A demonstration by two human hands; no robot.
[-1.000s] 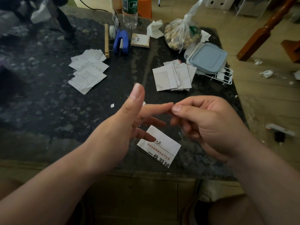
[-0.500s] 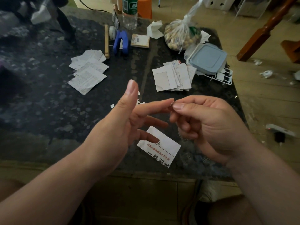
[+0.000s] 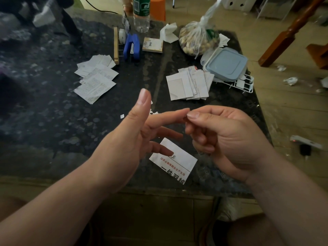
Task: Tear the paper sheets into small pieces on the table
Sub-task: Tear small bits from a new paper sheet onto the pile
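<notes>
Head view: left hand (image 3: 124, 139) open, right hand (image 3: 221, 137) pinching at its index fingertip, holding what I cannot tell; the printed paper sheet (image 3: 174, 161) beneath, near the desk (image 3: 53, 121) edge, could get brushed off.

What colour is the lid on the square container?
Pale grey-blue lid, clearest in the head view.

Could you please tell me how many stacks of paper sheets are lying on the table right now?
2. The left stack lies near the wooden stick; the right stack lies beside the lidded box. A single printed sheet lies apart near the front edge. None looks hidden.
</notes>
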